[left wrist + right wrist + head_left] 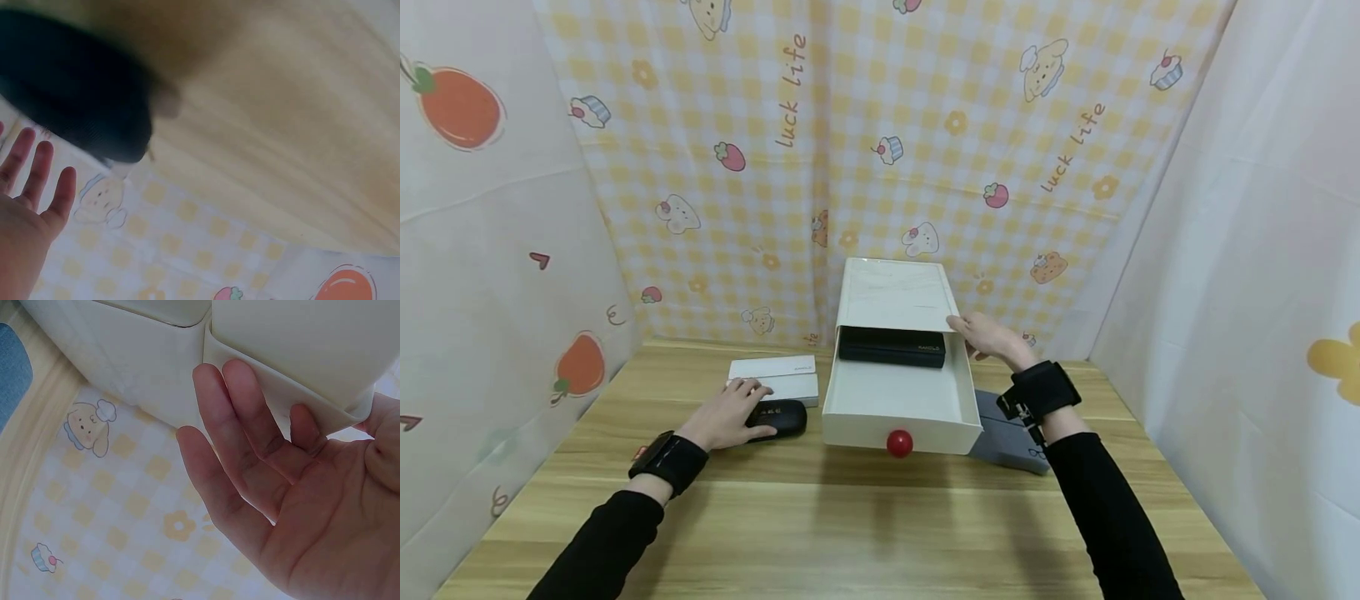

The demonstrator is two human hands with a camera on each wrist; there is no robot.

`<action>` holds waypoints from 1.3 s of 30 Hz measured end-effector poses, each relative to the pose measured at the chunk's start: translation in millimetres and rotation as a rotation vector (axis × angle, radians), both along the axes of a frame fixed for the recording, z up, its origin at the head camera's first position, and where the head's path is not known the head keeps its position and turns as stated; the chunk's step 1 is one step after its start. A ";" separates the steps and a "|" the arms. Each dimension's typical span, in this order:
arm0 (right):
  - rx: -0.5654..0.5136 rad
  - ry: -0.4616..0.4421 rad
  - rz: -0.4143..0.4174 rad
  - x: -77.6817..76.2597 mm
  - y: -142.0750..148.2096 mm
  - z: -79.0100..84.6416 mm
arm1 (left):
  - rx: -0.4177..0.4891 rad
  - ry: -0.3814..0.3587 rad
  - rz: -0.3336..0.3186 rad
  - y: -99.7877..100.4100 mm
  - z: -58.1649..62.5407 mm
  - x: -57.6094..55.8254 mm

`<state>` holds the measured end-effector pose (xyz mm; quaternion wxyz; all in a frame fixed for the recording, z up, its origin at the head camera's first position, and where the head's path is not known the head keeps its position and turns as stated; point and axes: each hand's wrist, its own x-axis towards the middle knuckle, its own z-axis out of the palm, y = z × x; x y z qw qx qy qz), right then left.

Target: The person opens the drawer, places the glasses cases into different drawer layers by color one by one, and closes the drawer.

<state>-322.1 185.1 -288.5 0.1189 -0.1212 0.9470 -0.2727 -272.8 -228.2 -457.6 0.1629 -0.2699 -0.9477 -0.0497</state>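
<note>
A cream drawer box [901, 293] stands mid-table with its drawer [891, 433] pulled out. Inside the drawer, a black oblong case [891, 347] lies across the back. My right hand [992, 337] holds the front right corner of the outer box, one digit over its top edge and the other fingers along the side. To the left, my left hand [730, 415] reaches around a black glasses case [785, 418], thumb at its near side. The left fingers extend past it toward a white case [778, 379]. In the left wrist view, a gap shows between the fingers and the dark case [75, 87].
A grey case with a glasses print [1011, 446] lies against the drawer's right side. The drawer front carries a round red knob [899, 443]. Patterned curtain [880, 192] encloses the wooden table [850, 533] at the back and sides.
</note>
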 end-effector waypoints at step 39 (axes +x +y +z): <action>0.001 0.013 0.009 0.9 -0.2 -2.7 | 0.098 -0.035 0.060 15.6 48.5 5.5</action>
